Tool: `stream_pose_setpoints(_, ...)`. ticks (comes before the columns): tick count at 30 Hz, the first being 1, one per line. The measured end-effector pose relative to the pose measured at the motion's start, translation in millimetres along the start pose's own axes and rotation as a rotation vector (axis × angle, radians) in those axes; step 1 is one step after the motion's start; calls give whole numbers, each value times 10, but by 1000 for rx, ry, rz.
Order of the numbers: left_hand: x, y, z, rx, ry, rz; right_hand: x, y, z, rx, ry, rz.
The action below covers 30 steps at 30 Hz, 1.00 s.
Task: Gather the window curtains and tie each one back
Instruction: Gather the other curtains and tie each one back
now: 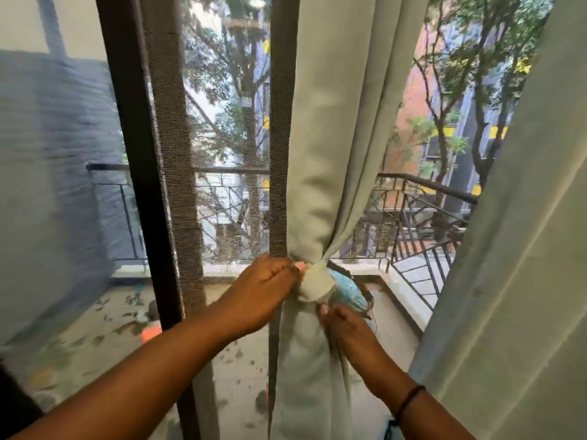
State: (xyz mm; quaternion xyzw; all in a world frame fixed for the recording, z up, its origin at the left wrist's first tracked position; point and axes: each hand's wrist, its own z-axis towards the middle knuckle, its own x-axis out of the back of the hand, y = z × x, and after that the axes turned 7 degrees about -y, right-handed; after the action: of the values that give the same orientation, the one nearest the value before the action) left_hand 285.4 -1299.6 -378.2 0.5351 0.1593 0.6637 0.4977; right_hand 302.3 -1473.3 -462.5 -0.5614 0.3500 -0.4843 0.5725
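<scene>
A pale green curtain (336,128) hangs in the middle of the window, bunched at waist height by a tie-back band (316,282) of the same cloth. My left hand (260,293) pinches the band's left side. My right hand (346,328) grips the gathered curtain just below the band. A blue patterned piece of cloth (347,295) shows behind the band on the right. A second pale green curtain (514,281) hangs loose at the right edge.
A dark window frame (139,173) and a mesh screen (222,154) stand to the left of the curtain. Beyond them lies a balcony with a metal railing (422,249), trees and buildings. A grey wall (54,173) fills the left side.
</scene>
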Motion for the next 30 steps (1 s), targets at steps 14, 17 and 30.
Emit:
stream_pose_setpoints(14,-489,505,-23,-296,184,812,190,736,202,219,32,-326)
stream_pose_setpoints(17,-468,602,-7,-225,266,535,186,786,217,216,-14,-349)
stream_pose_setpoints(30,-597,427,-12,200,395,-16,65,623,452,221,-70,-200)
